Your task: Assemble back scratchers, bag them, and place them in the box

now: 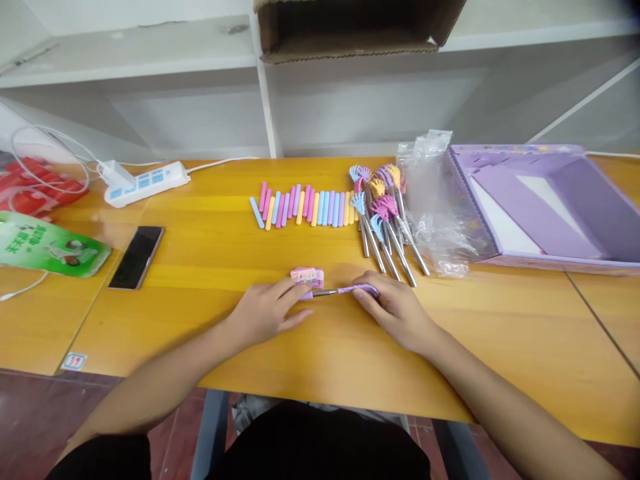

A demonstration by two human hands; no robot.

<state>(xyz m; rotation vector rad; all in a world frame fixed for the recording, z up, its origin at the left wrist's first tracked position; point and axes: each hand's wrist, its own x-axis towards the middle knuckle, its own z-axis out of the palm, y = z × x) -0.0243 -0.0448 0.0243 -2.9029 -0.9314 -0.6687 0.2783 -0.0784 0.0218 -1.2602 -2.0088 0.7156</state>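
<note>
Between my hands lies a purple back scratcher [327, 293] with a thin metal rod, level above the tabletop or resting on it. My right hand [395, 307] is closed around its purple head end. At the other end, the fingers of my left hand [270, 310] grip the purple handle. Just beyond my left fingers is a small stack of pink printed cards [307, 276]. Farther back, a row of pastel handle tubes [313, 207] in pink, blue, purple and yellow lies side by side. To their right is a pile of hand-shaped scratcher heads on metal rods [387, 220].
Clear plastic bags [435, 207] lie beside a purple open box [550, 207] on the right. On the left are a phone [136, 257], a power strip [147, 185], a green pouch [55, 245] and red packages [37, 187]. A cardboard box [350, 50] sits on the shelf behind.
</note>
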